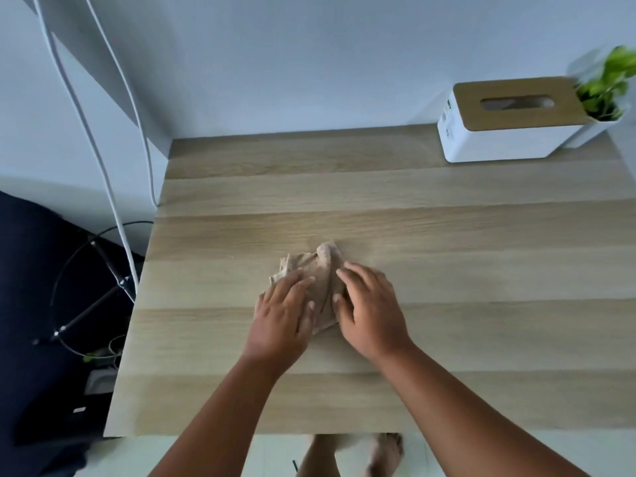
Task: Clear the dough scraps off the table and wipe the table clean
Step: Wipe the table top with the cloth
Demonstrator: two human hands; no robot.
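Observation:
A crumpled beige cloth (pixel 321 270) lies near the middle of the light wooden table (pixel 447 235). My left hand (pixel 284 315) lies flat on the cloth's left part, its fingers straight and spread. My right hand (pixel 370 308) presses on the cloth's right side with its fingers extended. Both hands cover the near half of the cloth; its far end sticks out beyond the fingertips. I see no dough scraps on the table.
A white tissue box with a wooden lid (pixel 512 118) stands at the far right corner, with a green plant (pixel 609 84) right behind it. White cables (pixel 103 160) hang past the table's left edge over a dark stand (pixel 86 304) on the floor.

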